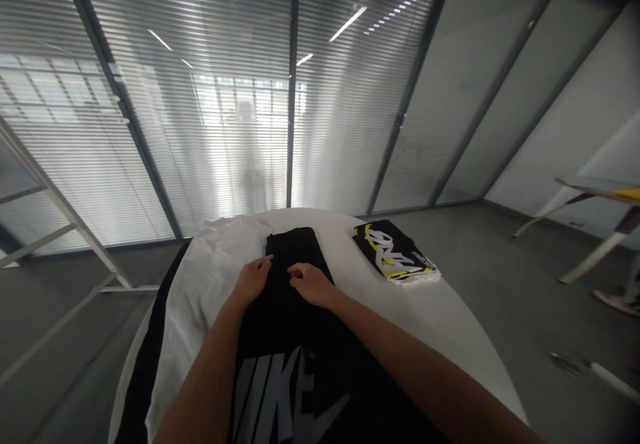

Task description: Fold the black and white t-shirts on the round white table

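A black T-shirt (pixel 285 324) with large grey "NIKE" lettering lies lengthwise on the white round table (pixel 475 337), its far part narrowed into a folded strip. At the strip's left edge, my left hand (pixel 253 281) is closed, thumb and fingers pinching the black cloth. My right hand (pixel 311 284) rests over the strip's right side with its fingers curled together; any cloth between its fingertips cannot be made out. To the left of the shirt a crumpled white garment (pixel 200 284) spreads along the table.
A folded black, yellow and white garment (pixel 393 251) sits near the table's right edge. Black cloth (pixel 157 337) runs along the left edge. A white metal frame (pixel 85 231) stands left; another table (pixel 600 187) is at right. Blinds-covered glass panels (pixel 240 164) rise behind.
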The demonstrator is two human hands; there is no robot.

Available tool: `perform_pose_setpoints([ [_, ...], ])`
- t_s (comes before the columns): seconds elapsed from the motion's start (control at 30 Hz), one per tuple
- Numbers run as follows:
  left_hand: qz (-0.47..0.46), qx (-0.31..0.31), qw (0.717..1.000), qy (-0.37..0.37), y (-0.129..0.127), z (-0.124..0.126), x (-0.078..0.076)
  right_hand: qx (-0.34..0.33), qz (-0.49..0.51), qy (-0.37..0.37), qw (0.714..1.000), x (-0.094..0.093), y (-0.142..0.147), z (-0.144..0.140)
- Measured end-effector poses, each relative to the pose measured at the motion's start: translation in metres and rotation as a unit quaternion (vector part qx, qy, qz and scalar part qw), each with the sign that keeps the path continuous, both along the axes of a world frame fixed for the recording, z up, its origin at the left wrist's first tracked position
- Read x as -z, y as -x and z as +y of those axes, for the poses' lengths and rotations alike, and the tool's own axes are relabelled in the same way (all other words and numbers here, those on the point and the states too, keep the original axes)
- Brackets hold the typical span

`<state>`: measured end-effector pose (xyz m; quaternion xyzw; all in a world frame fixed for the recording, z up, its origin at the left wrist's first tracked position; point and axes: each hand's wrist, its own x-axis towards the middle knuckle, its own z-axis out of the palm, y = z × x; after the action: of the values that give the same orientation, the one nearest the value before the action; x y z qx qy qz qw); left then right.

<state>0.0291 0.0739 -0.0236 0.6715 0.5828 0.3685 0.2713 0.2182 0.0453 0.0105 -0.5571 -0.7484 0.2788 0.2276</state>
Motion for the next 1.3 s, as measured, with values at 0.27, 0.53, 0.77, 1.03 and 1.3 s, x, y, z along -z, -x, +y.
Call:
perform_pose_setpoints([
  [0.27,0.280,-0.015,0.960,0.010,-0.004,-0.011,-0.005,0.014,-0.188,0.020,0.982,0.011,-0.123,-0.064],
  [0.53,0.322,-0.017,0.946,0.034,0.000,-0.009,-0.001,0.114,0.008,0.241,0.964,0.013,-0.134,-0.060],
  [0.77,0.293,-0.027,0.955,0.032,0.001,-0.007,-0.003,0.154,0.003,0.209,0.966,0.020,-0.095,-0.010],
  [1.03,0.277,-0.008,0.960,0.041,-0.007,-0.011,-0.015,0.153,-0.106,0.073,0.980,0.031,-0.089,0.010],
  [1.3,0.289,0.005,0.956,0.045,-0.047,-0.022,-0.013,0.207,-0.143,0.044,0.967,0.024,-0.132,0.030],
])
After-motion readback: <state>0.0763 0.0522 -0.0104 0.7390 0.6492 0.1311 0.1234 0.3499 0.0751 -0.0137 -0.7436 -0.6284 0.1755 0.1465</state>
